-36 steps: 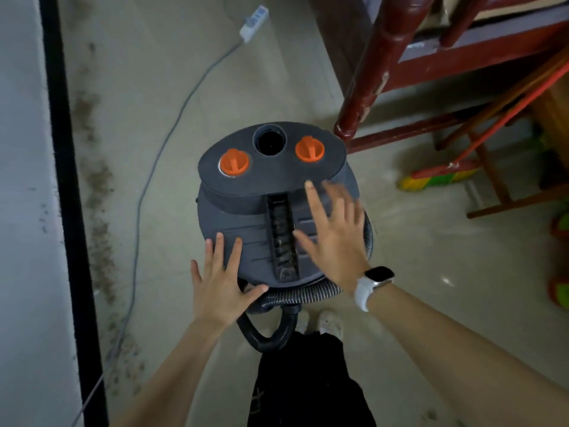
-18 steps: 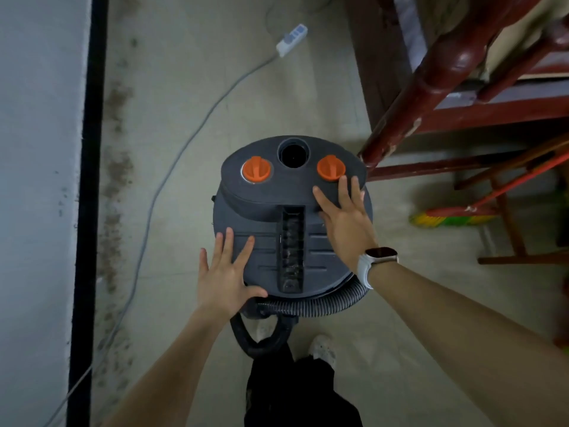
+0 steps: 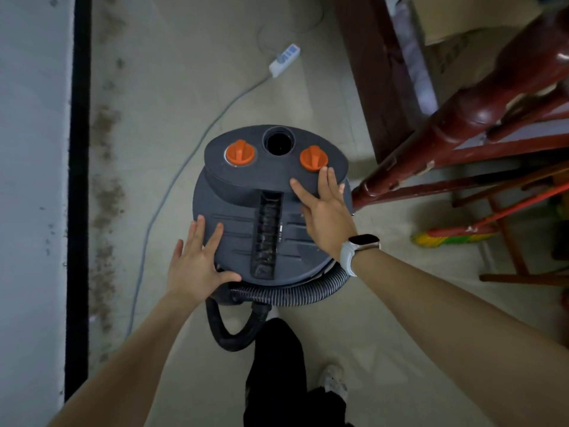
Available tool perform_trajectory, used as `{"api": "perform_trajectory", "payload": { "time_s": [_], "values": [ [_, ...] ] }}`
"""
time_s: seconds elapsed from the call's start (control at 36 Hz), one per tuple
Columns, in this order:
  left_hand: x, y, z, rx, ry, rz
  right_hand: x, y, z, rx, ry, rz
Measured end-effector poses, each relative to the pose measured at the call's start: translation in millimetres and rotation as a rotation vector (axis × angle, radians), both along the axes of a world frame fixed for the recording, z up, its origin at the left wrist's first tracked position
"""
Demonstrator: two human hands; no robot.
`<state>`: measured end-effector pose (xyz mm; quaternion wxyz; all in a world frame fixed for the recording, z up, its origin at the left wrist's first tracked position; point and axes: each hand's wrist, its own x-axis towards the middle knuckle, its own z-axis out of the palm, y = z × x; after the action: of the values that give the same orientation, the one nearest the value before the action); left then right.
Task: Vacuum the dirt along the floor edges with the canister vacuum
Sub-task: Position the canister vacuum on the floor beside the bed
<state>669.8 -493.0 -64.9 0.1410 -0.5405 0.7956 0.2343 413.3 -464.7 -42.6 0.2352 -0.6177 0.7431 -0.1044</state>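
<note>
A round dark grey canister vacuum [image 3: 240, 235] stands on the floor in front of me, seen from above. Its lid carries two orange knobs [image 3: 240, 154] and a round port between them. My left hand [image 3: 197, 266] lies flat with spread fingers on the lid's near left edge. My right hand [image 3: 326, 211], a white watch on its wrist, presses flat on the lid's right side, fingertips just below the right orange knob. A ribbed black hose [image 3: 295, 294] curls around the canister's near side. Brown dirt [image 3: 106, 192] runs along the floor beside the black baseboard [image 3: 78, 180].
A grey power cable [image 3: 160, 217] leads from a white power strip [image 3: 284, 60] down the floor near the dirt. A dark red wooden furniture leg [image 3: 446, 134] stands close to the vacuum's right side. A broom [image 3: 455, 237] and wooden rails lie further right.
The vacuum and both hands sit further forward along the floor. My right hand slid up the lid toward the right orange knob. The left hand kept its place on the lid.
</note>
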Motion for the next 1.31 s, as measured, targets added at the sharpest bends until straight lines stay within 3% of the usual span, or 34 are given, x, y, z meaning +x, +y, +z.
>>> {"api": "perform_trajectory", "payload": {
  "time_s": [0.25, 0.56, 1.31],
  "values": [
    [-10.6, -86.7, -0.8, 0.023, 0.001, -0.009, -17.2, -91.6, 8.8, 0.115, 0.051, 0.087],
    [-51.4, -177.7, -4.4, 0.033, 0.032, 0.006, -50.2, -179.4, 8.5, 0.119, 0.089, 0.016],
    [-169.7, -326.2, 2.7, -0.025, 0.019, 0.095, -162.8, -374.6, 17.3, 0.229, 0.097, 0.087]
  ]
}}
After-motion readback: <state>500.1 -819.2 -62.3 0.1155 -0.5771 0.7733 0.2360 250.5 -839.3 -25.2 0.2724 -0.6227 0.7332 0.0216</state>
